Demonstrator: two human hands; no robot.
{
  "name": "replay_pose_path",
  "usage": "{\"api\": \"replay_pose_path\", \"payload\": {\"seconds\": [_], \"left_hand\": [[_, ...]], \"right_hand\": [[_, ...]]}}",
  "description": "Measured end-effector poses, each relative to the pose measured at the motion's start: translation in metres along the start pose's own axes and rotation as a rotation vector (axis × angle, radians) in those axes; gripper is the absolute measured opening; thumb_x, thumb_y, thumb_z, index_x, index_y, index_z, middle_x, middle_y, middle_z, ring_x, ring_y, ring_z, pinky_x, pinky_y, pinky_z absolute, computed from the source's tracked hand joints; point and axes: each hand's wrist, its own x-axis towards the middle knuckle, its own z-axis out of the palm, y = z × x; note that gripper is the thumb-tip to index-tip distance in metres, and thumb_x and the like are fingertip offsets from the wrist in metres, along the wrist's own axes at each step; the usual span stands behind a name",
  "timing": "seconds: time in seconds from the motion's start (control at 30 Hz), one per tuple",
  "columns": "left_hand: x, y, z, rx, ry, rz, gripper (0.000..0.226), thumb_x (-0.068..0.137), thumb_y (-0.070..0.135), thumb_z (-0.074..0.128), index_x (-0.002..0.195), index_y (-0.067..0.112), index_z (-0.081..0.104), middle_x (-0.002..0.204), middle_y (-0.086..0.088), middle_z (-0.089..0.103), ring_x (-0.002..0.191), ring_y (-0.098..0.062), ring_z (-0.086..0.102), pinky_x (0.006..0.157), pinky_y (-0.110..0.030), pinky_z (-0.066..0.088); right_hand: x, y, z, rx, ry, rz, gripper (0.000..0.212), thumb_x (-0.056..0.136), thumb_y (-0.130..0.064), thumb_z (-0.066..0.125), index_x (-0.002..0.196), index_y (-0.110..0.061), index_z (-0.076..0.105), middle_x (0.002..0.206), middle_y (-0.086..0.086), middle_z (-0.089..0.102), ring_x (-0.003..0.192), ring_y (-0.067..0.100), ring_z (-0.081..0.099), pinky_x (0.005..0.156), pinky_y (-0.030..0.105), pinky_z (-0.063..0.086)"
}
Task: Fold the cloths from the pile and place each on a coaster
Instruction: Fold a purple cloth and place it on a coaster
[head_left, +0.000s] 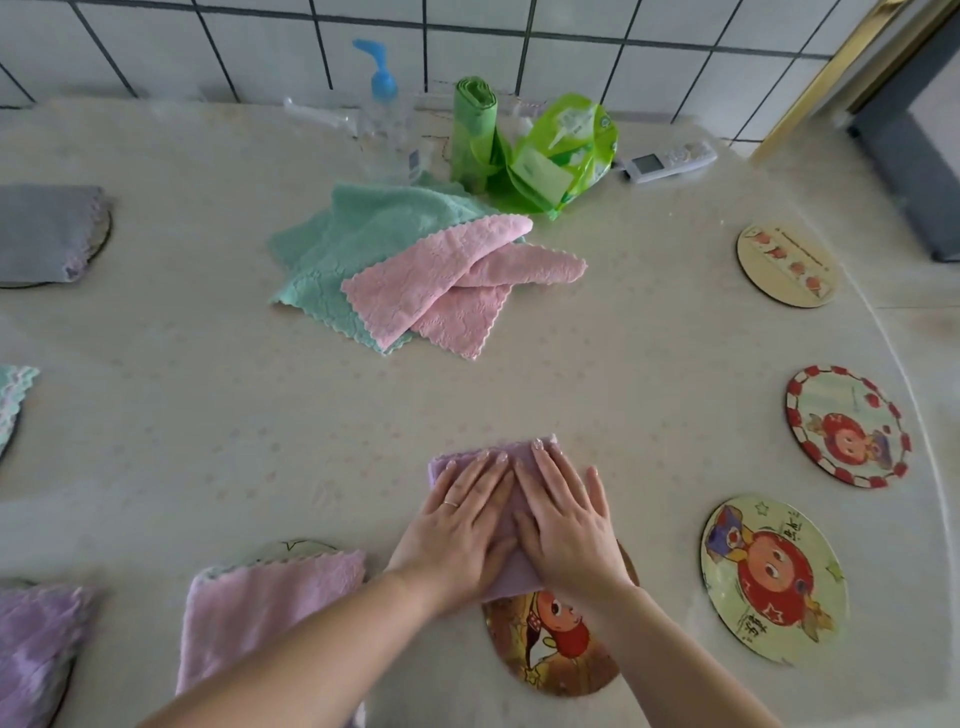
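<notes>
A folded lilac cloth (511, 454) lies flat on the table in front of me, its near end over the edge of an orange cartoon coaster (558, 649). My left hand (460, 525) and my right hand (566, 519) press on it side by side, fingers straight and spread. Further back lies the pile: a mint cloth (358, 234) with a pink cloth (441, 286) on top. Three bare coasters sit at the right: a green one (774, 577), a red-rimmed one (847, 426) and a pale one (787, 265).
Folded cloths rest on coasters at the left: pink (260, 608), purple (36, 644), mint-edged (10, 400), grey (49, 231). Against the tiled wall stand a pump bottle (384, 119), a green bag roll (472, 130), a green packet (561, 150) and a remote (670, 161).
</notes>
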Motion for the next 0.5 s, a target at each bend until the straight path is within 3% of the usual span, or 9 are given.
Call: {"api": "replay_pose_path", "payload": {"seconds": [0.13,0.2,0.27,0.33,0.4,0.5], "left_hand": [[0.004,-0.021,-0.007,0.024,-0.092,-0.077,0.084,0.089,0.068,0.013,0.144,0.006,0.027,0.151,-0.012,0.028,0.140,-0.028,0.025,0.109,-0.046,0.014],[0.004,-0.032,-0.011,0.033,-0.076,-0.133,0.090,0.083,0.074,0.004,0.146,0.010,-0.002,0.156,-0.011,-0.004,0.144,-0.028,-0.002,0.116,-0.045,-0.002],[-0.002,-0.035,-0.018,-0.097,-0.055,-0.270,0.089,0.082,0.072,0.008,0.142,0.014,-0.021,0.152,-0.006,-0.025,0.141,-0.023,-0.020,0.116,-0.039,-0.012],[-0.014,-0.027,-0.029,-0.378,0.054,-0.429,0.083,0.090,0.058,0.031,0.147,0.016,-0.012,0.157,-0.001,-0.011,0.144,-0.017,-0.010,0.117,-0.032,-0.003],[-0.028,-0.013,-0.035,-0.714,0.182,-0.583,0.073,0.093,0.040,0.046,0.149,0.019,0.006,0.154,0.003,0.017,0.142,-0.014,0.018,0.116,-0.032,0.016],[-0.036,0.009,-0.037,-1.067,0.208,-0.766,0.050,0.091,0.024,0.055,0.137,0.023,0.035,0.126,0.012,0.050,0.106,-0.004,0.053,0.097,-0.026,0.038]], "right_hand": [[0.001,0.017,-0.009,-0.069,-0.088,0.003,0.068,0.091,-0.062,0.005,0.149,-0.026,0.012,0.157,-0.003,0.010,0.144,0.010,-0.002,0.114,0.045,0.000],[0.004,0.017,-0.017,-0.047,-0.135,-0.003,0.073,0.086,-0.065,-0.001,0.149,-0.028,0.002,0.154,-0.009,-0.006,0.141,0.007,-0.014,0.116,0.044,-0.008],[0.004,0.016,-0.025,0.062,-0.120,0.038,0.069,0.090,-0.063,0.008,0.149,-0.027,0.008,0.153,-0.013,-0.001,0.143,0.008,-0.006,0.118,0.042,-0.004],[-0.001,0.019,-0.033,0.257,0.016,0.165,0.054,0.095,-0.045,0.034,0.144,-0.022,0.032,0.149,-0.007,0.033,0.138,0.014,0.029,0.114,0.037,0.020],[-0.009,0.026,-0.039,0.432,0.082,0.308,0.041,0.094,-0.028,0.049,0.135,-0.021,0.047,0.125,-0.004,0.059,0.115,0.015,0.054,0.098,0.033,0.044],[-0.015,0.029,-0.047,0.512,-0.021,0.338,0.039,0.091,-0.028,0.055,0.129,-0.025,0.051,0.103,-0.012,0.062,0.093,0.008,0.061,0.079,0.027,0.052]]}}
